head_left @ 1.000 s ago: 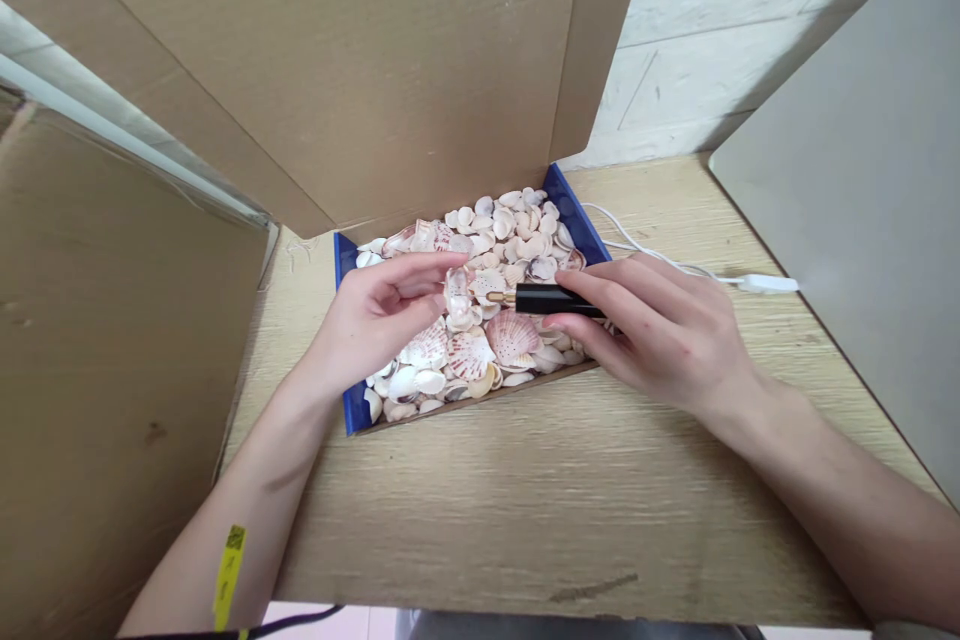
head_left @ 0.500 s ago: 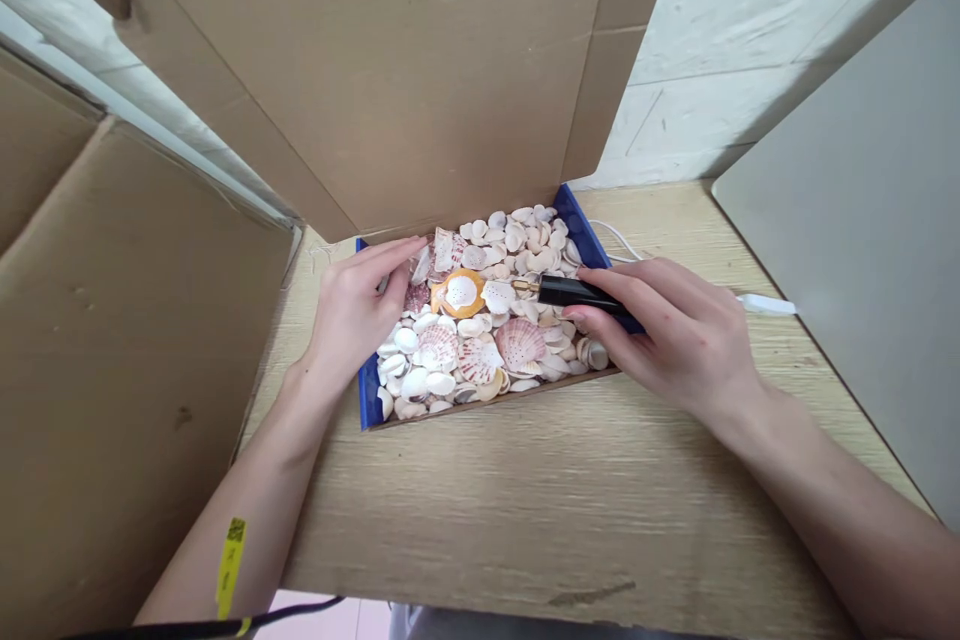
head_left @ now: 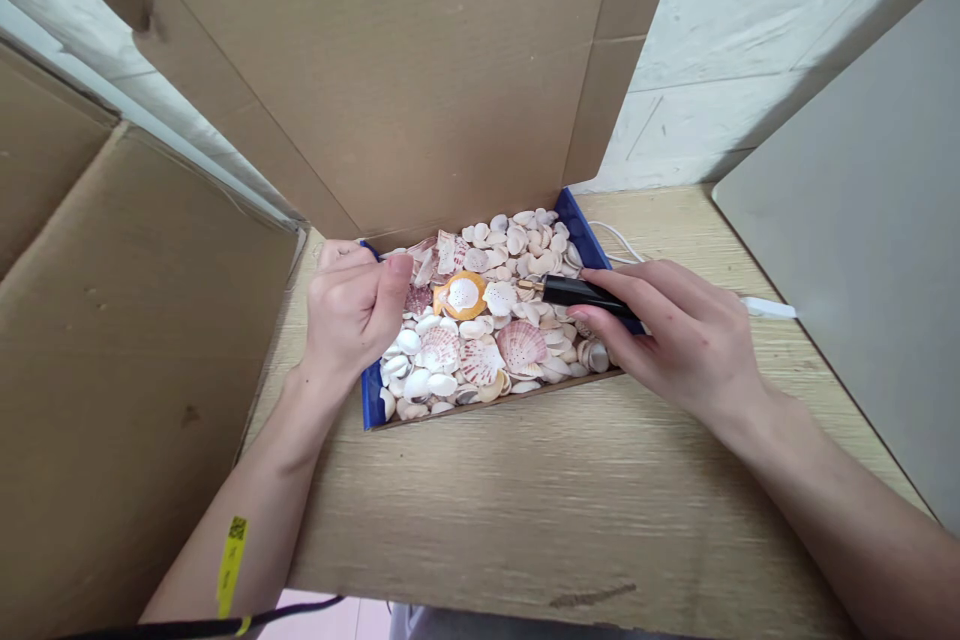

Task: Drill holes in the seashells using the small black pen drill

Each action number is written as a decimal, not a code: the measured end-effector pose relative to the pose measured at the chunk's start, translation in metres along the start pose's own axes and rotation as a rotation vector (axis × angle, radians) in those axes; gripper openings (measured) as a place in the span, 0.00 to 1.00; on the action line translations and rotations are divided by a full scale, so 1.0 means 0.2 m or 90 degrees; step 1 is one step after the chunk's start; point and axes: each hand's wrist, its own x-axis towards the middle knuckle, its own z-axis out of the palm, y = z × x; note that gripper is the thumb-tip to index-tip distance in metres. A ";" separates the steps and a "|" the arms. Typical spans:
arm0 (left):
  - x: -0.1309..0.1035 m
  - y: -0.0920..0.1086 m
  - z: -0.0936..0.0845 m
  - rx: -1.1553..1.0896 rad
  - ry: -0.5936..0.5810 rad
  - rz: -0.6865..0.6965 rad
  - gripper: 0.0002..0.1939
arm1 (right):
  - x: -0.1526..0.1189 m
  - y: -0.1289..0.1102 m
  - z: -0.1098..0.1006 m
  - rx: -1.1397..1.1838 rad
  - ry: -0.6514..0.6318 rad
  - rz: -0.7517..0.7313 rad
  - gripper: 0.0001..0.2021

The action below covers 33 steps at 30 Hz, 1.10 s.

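Note:
A shallow blue-edged cardboard box (head_left: 373,398) holds many pale shells. Near its middle a white shell (head_left: 463,294) lies on an orange shell (head_left: 442,298), with another white dotted shell (head_left: 499,298) to the right. Pink fan shells (head_left: 523,345) lie nearer the front edge. In my right hand (head_left: 679,335) is a black pen-like tool (head_left: 585,294), held between thumb and fingers, its brass tip pointing left just beside the dotted shell. My left hand (head_left: 349,305) is closed at the box's left edge, fingers curled and thumb up; whatever it may hold is hidden.
Behind the box stands a tall cardboard panel (head_left: 405,70), with another cardboard piece (head_left: 142,350) on the left. A grey-white board (head_left: 862,220) leans at the right. A white cable (head_left: 619,240) and a white stick-like piece (head_left: 769,307) lie on the wooden table (head_left: 480,510).
My left hand has curled its fingers and drawn back left from the shells to the box's edge. My right hand holds the tool in nearly the same place.

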 end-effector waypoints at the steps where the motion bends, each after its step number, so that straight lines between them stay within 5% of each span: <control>1: 0.00 0.00 0.00 0.033 0.054 0.034 0.24 | 0.00 0.00 0.00 0.001 0.000 0.001 0.11; 7: 0.01 0.07 0.03 0.040 0.047 0.024 0.06 | 0.00 -0.01 0.00 0.001 -0.004 0.003 0.11; 11: 0.04 0.10 -0.01 0.107 -0.141 0.017 0.15 | -0.01 -0.01 0.00 0.006 -0.003 0.004 0.12; 15: 0.05 0.09 -0.04 0.100 -0.209 0.013 0.24 | -0.01 -0.01 0.00 -0.001 0.000 -0.008 0.12; 24: 0.05 0.08 -0.07 0.031 -0.418 0.039 0.12 | -0.01 -0.01 0.01 0.016 0.010 -0.012 0.11; 33: 0.05 0.05 -0.12 -0.086 -0.587 -0.005 0.11 | -0.03 -0.01 0.04 0.032 0.008 0.005 0.11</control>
